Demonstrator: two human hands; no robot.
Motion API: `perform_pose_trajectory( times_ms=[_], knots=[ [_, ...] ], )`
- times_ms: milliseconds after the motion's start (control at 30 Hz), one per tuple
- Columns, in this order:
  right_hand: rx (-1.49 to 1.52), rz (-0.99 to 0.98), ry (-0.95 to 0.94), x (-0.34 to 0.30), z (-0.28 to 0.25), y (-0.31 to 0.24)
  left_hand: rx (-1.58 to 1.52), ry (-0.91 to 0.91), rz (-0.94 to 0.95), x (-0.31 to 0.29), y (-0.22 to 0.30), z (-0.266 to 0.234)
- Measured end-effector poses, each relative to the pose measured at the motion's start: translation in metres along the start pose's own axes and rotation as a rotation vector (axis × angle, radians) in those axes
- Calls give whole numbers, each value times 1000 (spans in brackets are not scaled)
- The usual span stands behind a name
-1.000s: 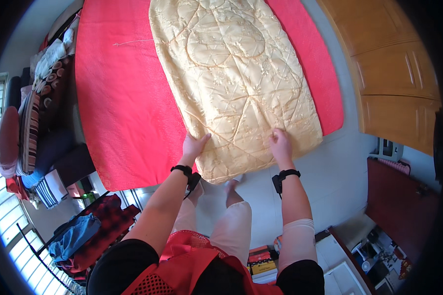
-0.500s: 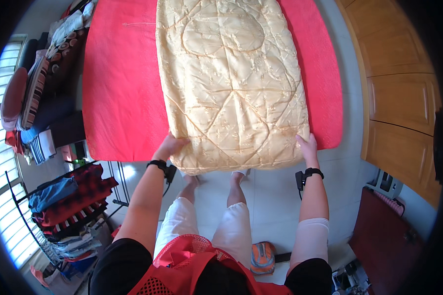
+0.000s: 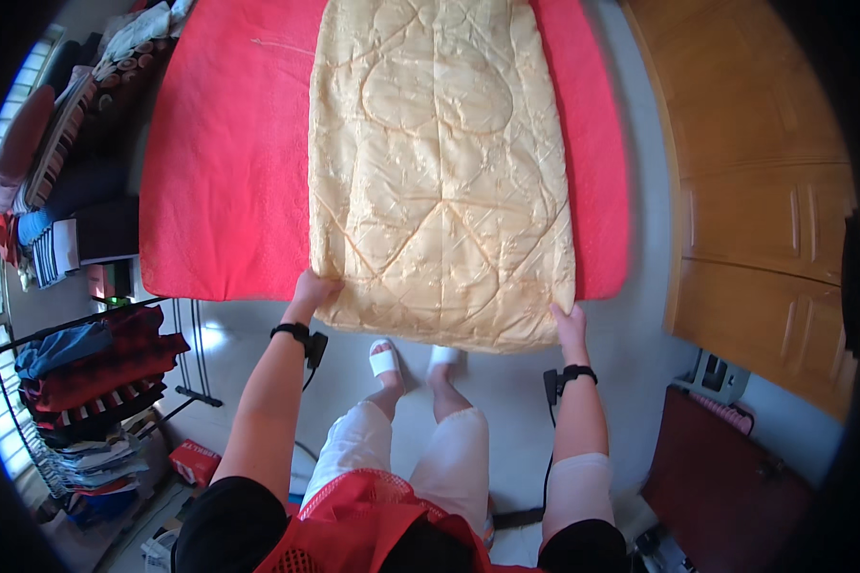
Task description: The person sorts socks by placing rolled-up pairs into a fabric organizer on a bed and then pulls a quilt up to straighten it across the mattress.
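A folded yellow quilted bedcover [image 3: 440, 172] lies lengthwise on a bed covered with a red sheet [image 3: 225, 162]. Its near end hangs a little over the foot of the bed. My left hand [image 3: 312, 287] grips the quilt's near left corner. My right hand [image 3: 569, 323] grips its near right corner. Both wrists wear black bands. I stand at the foot of the bed in white trousers and white slippers.
Wooden wardrobe doors [image 3: 755, 191] line the right side. A rack of folded clothes [image 3: 86, 382] stands at the lower left, with stacked bedding [image 3: 57, 162] beyond it along the left. A dark red cabinet [image 3: 726, 477] sits at the lower right. The floor is pale tile.
My hands have spread apart from near the quilt's middle to its two near corners. The quilt now lies straighter along the bed.
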State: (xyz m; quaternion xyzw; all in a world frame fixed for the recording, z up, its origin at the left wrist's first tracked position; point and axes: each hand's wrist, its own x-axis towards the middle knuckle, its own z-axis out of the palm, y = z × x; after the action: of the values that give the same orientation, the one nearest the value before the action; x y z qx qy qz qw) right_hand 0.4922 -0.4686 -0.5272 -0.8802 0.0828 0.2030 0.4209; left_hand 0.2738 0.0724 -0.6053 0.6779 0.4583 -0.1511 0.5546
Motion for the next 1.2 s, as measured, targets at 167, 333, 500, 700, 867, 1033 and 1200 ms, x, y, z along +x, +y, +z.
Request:
perform_pose_trajectory(
  times_ms=[167,333,500,700,867,1033,1200],
  knots=[
    [75,21,-69,6,9,-21,-85,168,150,-16,4,-13],
    [-74,-81,10,-15,-3,28,264,439,-72,-42,52,25],
    [55,10,-267,8,-4,30,390,832,-99,-75,71,72],
    [-223,-31,-496,29,-8,9,429,781,146,-116,77,163],
    [-92,100,-526,46,-21,-29,245,619,358,-152,164,281],
    [-63,-58,-534,93,-18,-35,122,562,424,-152,234,342],
    [136,-2,-599,133,-15,-64,119,596,449,-132,276,370]
  ],
)
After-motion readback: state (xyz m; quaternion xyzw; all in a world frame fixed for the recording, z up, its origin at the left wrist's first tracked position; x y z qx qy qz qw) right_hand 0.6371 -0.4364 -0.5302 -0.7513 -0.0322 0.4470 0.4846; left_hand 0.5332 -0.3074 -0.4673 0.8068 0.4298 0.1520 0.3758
